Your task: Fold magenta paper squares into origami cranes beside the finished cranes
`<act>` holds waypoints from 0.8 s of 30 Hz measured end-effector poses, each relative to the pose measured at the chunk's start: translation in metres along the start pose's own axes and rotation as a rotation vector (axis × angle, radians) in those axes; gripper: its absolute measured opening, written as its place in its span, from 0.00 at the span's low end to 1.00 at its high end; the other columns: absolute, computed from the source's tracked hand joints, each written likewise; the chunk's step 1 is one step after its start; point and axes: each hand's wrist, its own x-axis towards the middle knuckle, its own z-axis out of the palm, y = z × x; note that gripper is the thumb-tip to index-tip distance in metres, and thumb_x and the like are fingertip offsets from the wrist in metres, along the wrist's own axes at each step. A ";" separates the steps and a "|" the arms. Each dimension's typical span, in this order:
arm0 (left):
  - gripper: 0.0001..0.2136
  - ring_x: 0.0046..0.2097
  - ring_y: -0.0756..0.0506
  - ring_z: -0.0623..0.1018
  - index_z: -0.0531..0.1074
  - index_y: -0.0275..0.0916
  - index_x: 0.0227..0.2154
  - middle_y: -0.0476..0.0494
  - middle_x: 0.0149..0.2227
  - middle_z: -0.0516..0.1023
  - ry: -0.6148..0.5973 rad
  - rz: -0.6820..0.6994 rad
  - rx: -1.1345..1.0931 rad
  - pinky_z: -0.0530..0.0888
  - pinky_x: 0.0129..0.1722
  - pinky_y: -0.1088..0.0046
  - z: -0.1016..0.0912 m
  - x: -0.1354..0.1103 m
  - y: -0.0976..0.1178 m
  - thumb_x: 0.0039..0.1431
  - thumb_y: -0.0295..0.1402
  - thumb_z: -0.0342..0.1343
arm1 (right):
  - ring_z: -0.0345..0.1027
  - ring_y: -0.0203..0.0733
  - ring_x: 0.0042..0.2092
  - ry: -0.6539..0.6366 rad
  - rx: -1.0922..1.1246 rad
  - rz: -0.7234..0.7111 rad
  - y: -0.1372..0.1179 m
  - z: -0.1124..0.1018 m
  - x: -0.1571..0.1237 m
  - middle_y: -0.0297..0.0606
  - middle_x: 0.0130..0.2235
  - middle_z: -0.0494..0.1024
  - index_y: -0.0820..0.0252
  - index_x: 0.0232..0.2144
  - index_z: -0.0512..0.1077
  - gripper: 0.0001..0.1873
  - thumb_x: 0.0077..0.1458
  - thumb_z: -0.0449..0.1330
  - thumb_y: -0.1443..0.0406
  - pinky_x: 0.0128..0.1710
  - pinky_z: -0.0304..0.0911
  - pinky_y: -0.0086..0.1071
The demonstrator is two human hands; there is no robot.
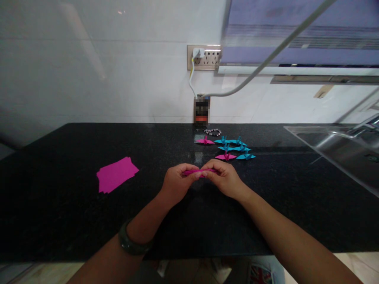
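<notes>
My left hand (179, 179) and my right hand (224, 175) meet above the black counter, pinching a narrow folded piece of pink paper (192, 172) between thumbs and fingers. Each hand grips one side of it, and the thumbs nearly touch in the middle. Much of the folded paper is hidden by the fingers. Beyond my right hand lie several blue paper cranes (226, 147) and two pink ones, the nearer pink paper crane (226, 156) just past my knuckles. To the left rests a loosely fanned stack of pink paper sheets (117, 174).
A beaded bracelet (213, 132) lies behind the cranes. Against the tiled wall stands a blurred device (201, 110) with cables, below a socket strip (204, 57). A metal sink (340, 150) is set in the counter (213, 228) at right. The counter's front edge runs beneath my forearms.
</notes>
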 end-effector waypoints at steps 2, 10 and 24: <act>0.13 0.31 0.47 0.76 0.74 0.34 0.30 0.42 0.29 0.78 -0.002 -0.004 -0.001 0.71 0.32 0.73 -0.001 0.001 -0.001 0.44 0.40 0.59 | 0.66 0.35 0.32 0.000 -0.005 -0.001 0.000 -0.001 0.000 0.36 0.29 0.73 0.60 0.29 0.72 0.06 0.50 0.58 0.64 0.32 0.62 0.29; 0.11 0.33 0.46 0.76 0.75 0.36 0.30 0.42 0.31 0.78 0.003 0.033 -0.038 0.72 0.35 0.71 -0.001 0.002 -0.006 0.44 0.38 0.59 | 0.67 0.35 0.33 -0.046 0.008 -0.004 0.000 -0.003 0.000 0.37 0.31 0.74 0.59 0.34 0.73 0.09 0.53 0.55 0.63 0.31 0.62 0.28; 0.11 0.31 0.47 0.75 0.75 0.37 0.28 0.43 0.28 0.78 0.045 0.077 0.123 0.70 0.31 0.73 -0.001 -0.002 0.001 0.46 0.39 0.57 | 0.68 0.35 0.31 -0.009 -0.010 -0.057 -0.002 0.000 0.000 0.37 0.29 0.75 0.59 0.29 0.73 0.06 0.52 0.56 0.65 0.32 0.63 0.30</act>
